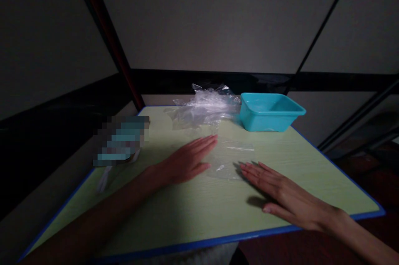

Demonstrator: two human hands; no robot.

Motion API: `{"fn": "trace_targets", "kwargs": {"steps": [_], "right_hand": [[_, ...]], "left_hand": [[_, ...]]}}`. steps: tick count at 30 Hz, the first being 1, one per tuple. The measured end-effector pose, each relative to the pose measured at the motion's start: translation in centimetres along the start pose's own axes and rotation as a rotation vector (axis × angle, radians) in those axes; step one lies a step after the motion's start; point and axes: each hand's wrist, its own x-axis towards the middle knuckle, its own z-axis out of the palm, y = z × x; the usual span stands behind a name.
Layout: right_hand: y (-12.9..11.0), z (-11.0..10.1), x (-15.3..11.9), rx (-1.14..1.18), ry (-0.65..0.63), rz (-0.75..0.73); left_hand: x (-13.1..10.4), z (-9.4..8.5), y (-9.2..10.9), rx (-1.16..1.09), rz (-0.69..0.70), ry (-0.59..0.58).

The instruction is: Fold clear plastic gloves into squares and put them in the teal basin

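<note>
Head view has your left hand [188,161] and right hand [279,190] open, gripping nothing, either side of the clear plastic sheet [232,160] on the table [193,219]; you seem to be flattening it, which likely calls for light, even pressure next.

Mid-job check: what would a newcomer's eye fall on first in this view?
Probably the turquoise basin at the far right of the pale green table, the brightest colour here. Just left of it, the crumpled clear plastic catches the light. Nearer, the open left hand and right hand flank a flat clear plastic piece.
</note>
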Motion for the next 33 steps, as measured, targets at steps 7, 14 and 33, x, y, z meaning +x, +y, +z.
{"fn": "trace_targets", "kwargs": {"steps": [7, 14, 33], "right_hand": [[-0.3, 0.6, 0.6, -0.042, -0.079, 0.001], [-0.2, 0.6, -0.2, -0.021, -0.064, 0.004], [0.7, 0.2, -4.0, -0.028, 0.156, 0.144]], "left_hand": [[0.1, 0.2, 5.0, -0.099, 0.11, -0.233], [-0.2, 0.8, 4.7, -0.095, 0.108, -0.246], [-0.4, 1.0, 4.3, -0.108, 0.125, -0.23]]}}
